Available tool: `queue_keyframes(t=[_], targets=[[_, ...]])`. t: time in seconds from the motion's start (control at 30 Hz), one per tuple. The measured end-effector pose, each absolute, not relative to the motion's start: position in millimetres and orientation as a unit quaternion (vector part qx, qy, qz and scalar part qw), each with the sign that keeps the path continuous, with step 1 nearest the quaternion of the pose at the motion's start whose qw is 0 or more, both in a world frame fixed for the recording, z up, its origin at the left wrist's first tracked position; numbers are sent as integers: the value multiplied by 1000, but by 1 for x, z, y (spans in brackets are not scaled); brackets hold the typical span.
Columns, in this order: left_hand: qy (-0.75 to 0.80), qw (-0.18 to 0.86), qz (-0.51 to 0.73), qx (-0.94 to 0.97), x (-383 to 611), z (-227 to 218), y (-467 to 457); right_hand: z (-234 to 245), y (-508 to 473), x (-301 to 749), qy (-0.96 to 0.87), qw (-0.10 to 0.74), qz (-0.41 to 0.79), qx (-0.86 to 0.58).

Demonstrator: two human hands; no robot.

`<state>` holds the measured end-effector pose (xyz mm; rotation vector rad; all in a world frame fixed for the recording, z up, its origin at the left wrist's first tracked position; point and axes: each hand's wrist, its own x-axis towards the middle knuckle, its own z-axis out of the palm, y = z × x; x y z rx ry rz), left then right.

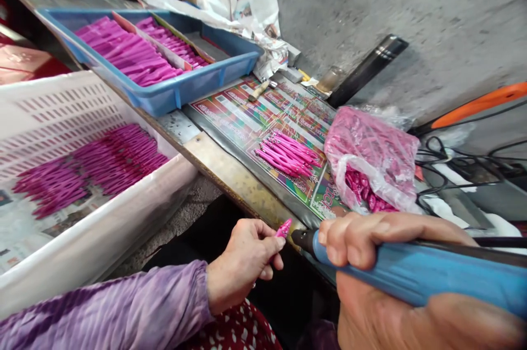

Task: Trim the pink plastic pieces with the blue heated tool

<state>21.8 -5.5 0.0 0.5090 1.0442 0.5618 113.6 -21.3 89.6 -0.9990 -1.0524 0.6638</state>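
My left hand (242, 259) is closed in a pinch on a small pink plastic piece (283, 228), held up at the table's front edge. My right hand (370, 240) is wrapped round a blue-handled tool (411, 276) whose dark tip (300, 238) points left and almost touches the pink piece. On the printed sheet (255, 114) just beyond lies a loose pile of pink sticks (288, 155). A clear plastic bag (370, 157) full of pink pieces sits to the right of that pile.
A blue tray (197, 83) with rows of pink sticks stands at the back left. A white perforated crate (61, 119) with more pink sticks sits lower left. Black cables (461, 166) and an orange handle (481, 103) lie at right, by a grey wall.
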Motion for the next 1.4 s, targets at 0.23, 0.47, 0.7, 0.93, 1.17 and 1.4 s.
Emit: queue_keyframes(t=[0.23, 0.47, 0.7, 0.93, 1.17, 1.4], targets=[[485, 806, 255, 224, 22, 2, -6, 74, -7, 142, -581, 666, 307, -353], [477, 809, 260, 226, 21, 1, -6, 75, -6, 140, -586, 653, 315, -361], [494, 797, 253, 236, 21, 5, -4, 79, -11, 131, -555, 627, 341, -427], [513, 786, 251, 236, 22, 10, -5, 79, -9, 123, -526, 645, 336, -441], [502, 788, 253, 252, 21, 10, -2, 80, -11, 126, -513, 655, 317, -455], [467, 794, 229, 314, 11, -1, -6, 79, -29, 145, -538, 672, 309, -404]])
